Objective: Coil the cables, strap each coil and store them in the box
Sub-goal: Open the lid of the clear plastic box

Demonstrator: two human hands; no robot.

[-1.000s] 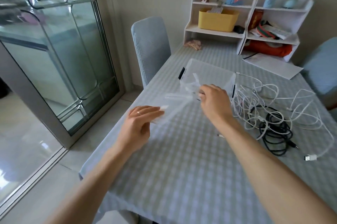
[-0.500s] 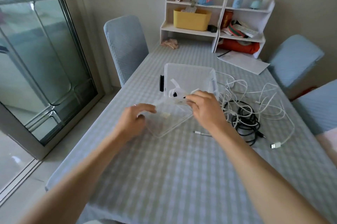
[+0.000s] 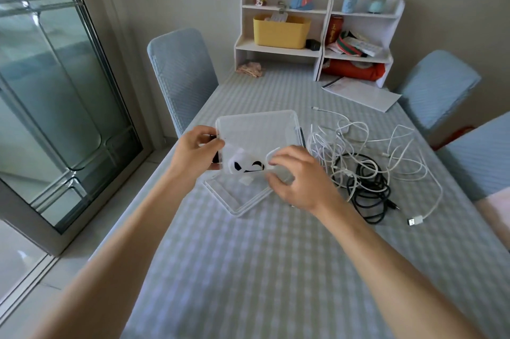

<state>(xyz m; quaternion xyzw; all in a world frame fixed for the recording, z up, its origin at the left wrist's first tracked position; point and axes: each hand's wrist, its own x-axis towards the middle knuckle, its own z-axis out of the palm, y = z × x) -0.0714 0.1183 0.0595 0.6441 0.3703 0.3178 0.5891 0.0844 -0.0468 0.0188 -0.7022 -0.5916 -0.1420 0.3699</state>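
Counter (image 3: 248, 269) carries a pale checked cloth. On it: a clear plastic box (image 3: 259, 129), with its clear lid (image 3: 240, 198) flat at its near side; just right of the box, a loose tangle of white cables (image 3: 358, 142) and a black cable (image 3: 367, 187) — uncoiled. Far end: a white shelf unit (image 3: 320, 32), a sheet of paper (image 3: 361, 93) and a small pinkish item (image 3: 249, 69) — not identifiable.

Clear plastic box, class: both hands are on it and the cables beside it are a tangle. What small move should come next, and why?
Probably lift the straps out of the box and set them down. The left hand grips the box's side, the right hand reaches in, and the cables lie uncoiled.
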